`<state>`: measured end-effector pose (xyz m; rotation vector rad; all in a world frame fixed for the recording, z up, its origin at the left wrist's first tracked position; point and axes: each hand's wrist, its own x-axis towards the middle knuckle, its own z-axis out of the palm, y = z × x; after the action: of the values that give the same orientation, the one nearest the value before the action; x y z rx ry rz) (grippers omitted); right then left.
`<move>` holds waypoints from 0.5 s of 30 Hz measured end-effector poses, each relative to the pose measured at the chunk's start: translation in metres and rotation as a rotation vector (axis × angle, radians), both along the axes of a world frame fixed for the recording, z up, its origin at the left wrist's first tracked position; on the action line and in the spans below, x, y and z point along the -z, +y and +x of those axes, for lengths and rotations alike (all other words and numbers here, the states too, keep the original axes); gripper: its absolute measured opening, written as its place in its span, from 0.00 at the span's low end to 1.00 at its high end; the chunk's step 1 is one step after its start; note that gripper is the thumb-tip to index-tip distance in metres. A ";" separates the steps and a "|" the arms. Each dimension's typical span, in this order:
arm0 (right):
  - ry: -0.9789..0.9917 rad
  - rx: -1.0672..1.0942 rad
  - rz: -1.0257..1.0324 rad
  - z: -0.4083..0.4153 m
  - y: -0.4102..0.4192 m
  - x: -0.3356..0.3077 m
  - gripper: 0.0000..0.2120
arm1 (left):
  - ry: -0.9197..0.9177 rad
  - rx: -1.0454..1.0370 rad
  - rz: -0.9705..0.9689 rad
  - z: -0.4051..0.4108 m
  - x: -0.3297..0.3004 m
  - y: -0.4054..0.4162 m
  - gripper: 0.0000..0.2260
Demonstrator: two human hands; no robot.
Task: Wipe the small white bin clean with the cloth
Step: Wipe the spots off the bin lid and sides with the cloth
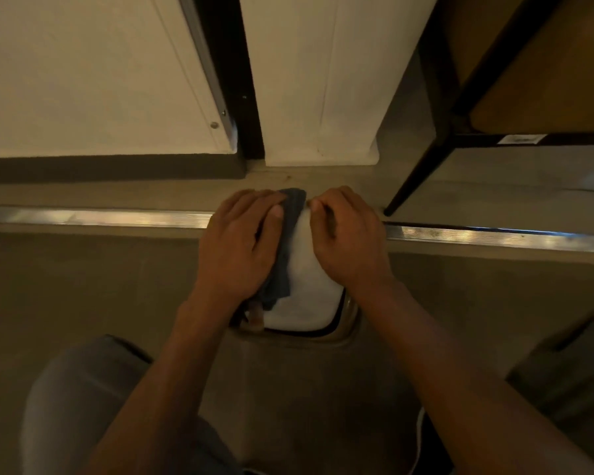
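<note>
While my left hand (235, 246) is pressing the dark cloth (283, 255) flat-fingered against the small white bin (304, 286) lying on the floor (83, 286) before me, my right hand (348, 234) is curling over its far side — bracing it, I judge, against sliding.

This looks like a room in a home or lodging, seen at floor level by a doorway. A metal threshold strip (117, 217) runs across a plain grey floor (83, 286). Beyond it stand white panels (93, 70) with a dark gap between them, like a sliding door or wardrobe front, one edged with a metal rail (206, 63). To the right stands wooden furniture on slim black legs (422, 166). The light is dim and warm.
</note>
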<state>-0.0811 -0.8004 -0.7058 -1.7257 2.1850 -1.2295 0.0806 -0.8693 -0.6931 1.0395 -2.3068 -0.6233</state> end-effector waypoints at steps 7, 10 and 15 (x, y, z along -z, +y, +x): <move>0.035 0.049 -0.014 0.000 -0.004 0.000 0.09 | -0.329 -0.238 0.381 -0.037 -0.019 -0.042 0.16; 0.046 0.074 -0.029 0.001 -0.003 0.001 0.09 | -0.367 -0.168 0.079 -0.045 -0.013 -0.022 0.17; 0.026 0.075 -0.032 0.005 -0.001 -0.002 0.09 | -0.066 0.038 -0.118 0.009 0.013 0.010 0.17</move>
<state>-0.0760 -0.8014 -0.7043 -1.6952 2.2773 -1.2722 0.0893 -0.8593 -0.7061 0.9767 -2.3936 -0.4679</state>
